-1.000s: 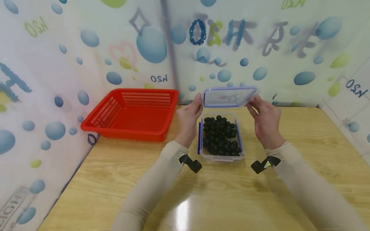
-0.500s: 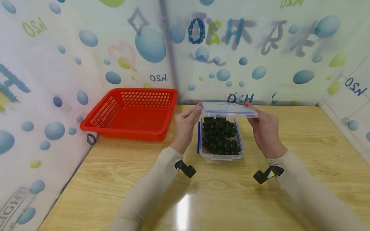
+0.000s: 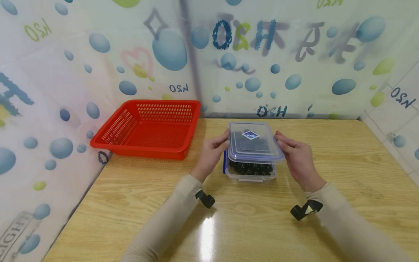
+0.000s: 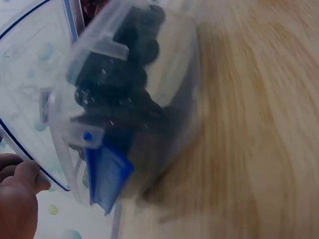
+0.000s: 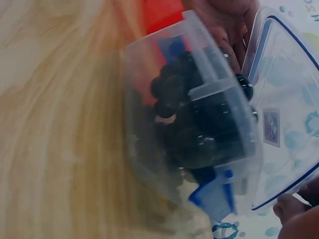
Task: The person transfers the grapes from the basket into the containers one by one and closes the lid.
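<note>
Both hands hold a clear lid with a blue seal (image 3: 255, 147) by its sides: my left hand (image 3: 212, 154) pinches the left edge, my right hand (image 3: 299, 160) the right edge. Below it on the table stands a clear plastic food container (image 3: 253, 178), filled with shiny dark round fruit that looks like grapes (image 3: 250, 168). The lid hides most of the fruit in the head view. It tilts over the container and stands apart from the rim in the left wrist view, where a blue side latch (image 4: 109, 177) hangs loose. Another blue latch (image 5: 217, 196) hangs in the right wrist view.
A red perforated plastic basket (image 3: 147, 134) stands on the wooden table (image 3: 248, 225), left of the container. Behind the table hangs a patterned backdrop (image 3: 294, 54) with blue bubbles. Black cameras sit on both wrists.
The lid has come down from above the container's far end, its top now turned toward me, and covers most of the container. Both hands have lowered toward me with it.
</note>
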{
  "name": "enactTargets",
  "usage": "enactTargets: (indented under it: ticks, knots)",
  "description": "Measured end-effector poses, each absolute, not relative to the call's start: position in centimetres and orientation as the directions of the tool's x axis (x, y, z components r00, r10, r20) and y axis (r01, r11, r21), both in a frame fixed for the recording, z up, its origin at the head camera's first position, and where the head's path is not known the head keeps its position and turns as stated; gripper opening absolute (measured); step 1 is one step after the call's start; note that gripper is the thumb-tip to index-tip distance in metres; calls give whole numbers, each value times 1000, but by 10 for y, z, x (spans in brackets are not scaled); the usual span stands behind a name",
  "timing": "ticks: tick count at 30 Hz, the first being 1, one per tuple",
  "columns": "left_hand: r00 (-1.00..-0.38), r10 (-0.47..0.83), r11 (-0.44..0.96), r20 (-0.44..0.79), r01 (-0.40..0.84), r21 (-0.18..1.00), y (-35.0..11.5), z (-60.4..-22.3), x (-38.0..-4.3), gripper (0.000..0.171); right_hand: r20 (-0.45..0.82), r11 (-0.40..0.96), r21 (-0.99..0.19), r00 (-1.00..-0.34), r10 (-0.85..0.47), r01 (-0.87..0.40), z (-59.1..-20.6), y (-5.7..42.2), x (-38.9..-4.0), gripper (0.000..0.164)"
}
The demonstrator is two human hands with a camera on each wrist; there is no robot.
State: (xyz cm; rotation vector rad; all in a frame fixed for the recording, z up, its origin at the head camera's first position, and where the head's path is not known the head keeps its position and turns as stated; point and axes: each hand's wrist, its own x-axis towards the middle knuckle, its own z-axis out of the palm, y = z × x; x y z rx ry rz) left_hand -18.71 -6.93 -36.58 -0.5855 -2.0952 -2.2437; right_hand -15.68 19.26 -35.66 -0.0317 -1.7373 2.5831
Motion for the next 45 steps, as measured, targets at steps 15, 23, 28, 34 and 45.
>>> enactTargets:
  ticks: [15, 23, 28, 34, 45]
  knots:
    - [-928, 315, 256, 202, 288, 923, -68, -369, -176, 47, 7, 1, -1000, -998, 67, -7, -385, 184, -152, 42]
    - [-944, 282, 335, 170, 263, 905, -67, -371, -181, 48, 23, 21, -1000, -999, 45, -22, -386, 185, -155, 44]
    - [-952, 265, 343, 156, 244, 907, -66, -371, -183, 47, 26, 12, -1000, -999, 41, -26, -382, 185, -157, 44]
    - [-965, 232, 384, 121, 206, 900, -66, -372, -184, 44, 14, 32, -999, -999, 31, -13, -380, 184, -156, 44]
    - [-970, 204, 419, 129, 205, 885, -63, -375, -181, 42, -28, 68, -997, -997, 74, 33, -388, 185, -152, 46]
